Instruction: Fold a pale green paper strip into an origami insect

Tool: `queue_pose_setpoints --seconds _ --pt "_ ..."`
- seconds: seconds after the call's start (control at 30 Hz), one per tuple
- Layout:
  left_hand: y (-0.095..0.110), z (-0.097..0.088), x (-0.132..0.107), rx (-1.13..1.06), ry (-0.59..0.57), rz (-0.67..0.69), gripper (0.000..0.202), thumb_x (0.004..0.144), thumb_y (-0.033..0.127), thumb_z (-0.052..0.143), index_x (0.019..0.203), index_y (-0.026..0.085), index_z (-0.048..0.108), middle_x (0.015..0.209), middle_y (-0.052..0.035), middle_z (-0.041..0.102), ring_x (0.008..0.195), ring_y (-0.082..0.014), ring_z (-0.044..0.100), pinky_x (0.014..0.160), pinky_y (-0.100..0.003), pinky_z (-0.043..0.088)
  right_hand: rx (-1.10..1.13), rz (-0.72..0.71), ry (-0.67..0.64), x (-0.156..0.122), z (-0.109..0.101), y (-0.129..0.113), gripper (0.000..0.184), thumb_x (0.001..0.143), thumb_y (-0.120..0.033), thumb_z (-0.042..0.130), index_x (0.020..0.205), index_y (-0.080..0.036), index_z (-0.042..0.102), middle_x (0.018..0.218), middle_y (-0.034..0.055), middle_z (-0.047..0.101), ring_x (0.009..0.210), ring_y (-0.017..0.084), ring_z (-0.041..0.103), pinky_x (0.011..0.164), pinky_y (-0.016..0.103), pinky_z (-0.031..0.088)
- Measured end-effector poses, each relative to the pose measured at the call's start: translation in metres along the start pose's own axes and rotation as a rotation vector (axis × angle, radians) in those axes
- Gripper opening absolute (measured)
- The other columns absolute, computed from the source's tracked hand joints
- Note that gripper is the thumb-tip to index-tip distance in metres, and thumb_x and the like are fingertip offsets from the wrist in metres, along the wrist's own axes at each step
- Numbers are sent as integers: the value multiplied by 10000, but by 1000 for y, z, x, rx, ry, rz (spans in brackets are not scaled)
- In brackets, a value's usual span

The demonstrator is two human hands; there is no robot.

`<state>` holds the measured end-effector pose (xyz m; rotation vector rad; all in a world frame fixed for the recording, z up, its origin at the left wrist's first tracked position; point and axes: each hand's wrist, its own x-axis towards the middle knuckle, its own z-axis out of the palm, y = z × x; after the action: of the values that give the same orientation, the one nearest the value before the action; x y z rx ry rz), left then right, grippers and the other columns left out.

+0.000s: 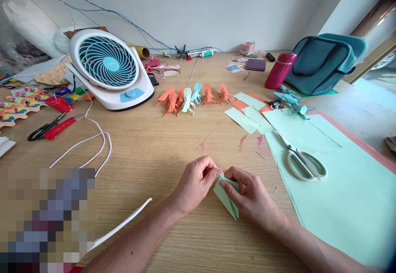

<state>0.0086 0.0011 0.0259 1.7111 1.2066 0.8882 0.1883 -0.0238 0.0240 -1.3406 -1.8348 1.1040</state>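
Through the head camera I have both bare hands in front of me, working close together over the near part of the desk. The left hand has its grip closed to a pinch, thumb against forefinger, at the top corner of a folded pale green paper. The right hand has the same piece between its thumb, laid on the front face, and its fingers curled at the upper edge, so I read that grip as closed on it too. The paper sits between the two hands, tilted, its lower point toward me; I can't tell whether that point touches the desk. Farther out, straight ahead, I see a row of folded paper figures in orange, pale green and blue. To the right of them lie small cut paper pieces, green over orange, and near these a few blue folded figures. Closer on my right, scissors with pale handles rest on large green sheets. A pink flask leans beside a teal bag at the far right, and a white fan stands far left.
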Motion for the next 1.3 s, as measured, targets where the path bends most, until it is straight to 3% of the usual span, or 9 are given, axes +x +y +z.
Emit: queue_pose_setpoints --seconds 0.23,0.43,0.87,1.13,1.3 --pt "-2 -1 2 -209 -34 -83 318 959 441 548 807 168 606 676 11 570 621 -114 533 600 -222 453 40 15 34 1 -3 -3 211 935 -335 555 799 -188 622 721 -15 613 635 125 509 574 232 387" --pt "0 -2 2 -103 10 -46 311 962 417 535 814 171 655 745 -10 621 645 -121 558 601 -217 466 91 18 7 1 -1 0 188 928 -320 572 804 -187 625 729 -12 612 649 127 514 584 228 400" --pt "1 1 1 40 30 89 242 932 262 593 714 171 539 701 21 535 648 -102 492 605 -218 387 71 -6 -34 0 2 2 131 918 -259 574 831 -183 637 755 -6 617 688 134 520 642 241 408" --pt "-1 0 2 -6 41 72 245 978 332 531 829 168 637 784 -7 605 689 -110 552 599 -210 412 176 62 9 0 1 4 174 919 -322 578 830 -179 619 740 -11 588 646 122 468 580 231 379" --pt "-4 2 3 -57 41 78 215 927 282 594 748 167 571 714 12 559 655 -107 526 572 -202 417 188 75 24 2 1 6 186 911 -342 593 827 -178 613 724 -17 560 627 114 435 565 227 369"
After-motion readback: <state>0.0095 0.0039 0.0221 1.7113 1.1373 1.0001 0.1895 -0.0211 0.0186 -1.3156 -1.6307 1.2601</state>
